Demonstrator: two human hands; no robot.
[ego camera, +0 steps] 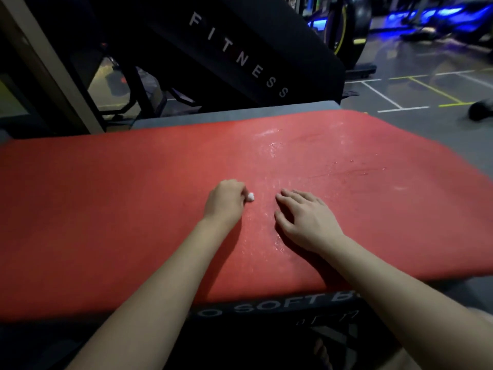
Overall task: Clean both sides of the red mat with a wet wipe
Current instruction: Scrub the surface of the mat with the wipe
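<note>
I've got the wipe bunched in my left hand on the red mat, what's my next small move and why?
Probably drag the left hand and its wet wipe leftward over the red mat: wet sheen shows near and right of the hands, while the left stretch looks matte. The right hand, flat on it, can steady it.

Left hand (225, 201) curled, pinching a wipe (250, 196) — right hand (306, 220) flat, palm down, fingers spread.

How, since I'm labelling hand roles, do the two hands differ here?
The left hand is curled, pinching a small white wipe; the right hand lies flat with fingers spread, holding nothing. The left hand sits on the dry-looking side, the right hand on the wet patch. Both rest on the red mat.
</note>
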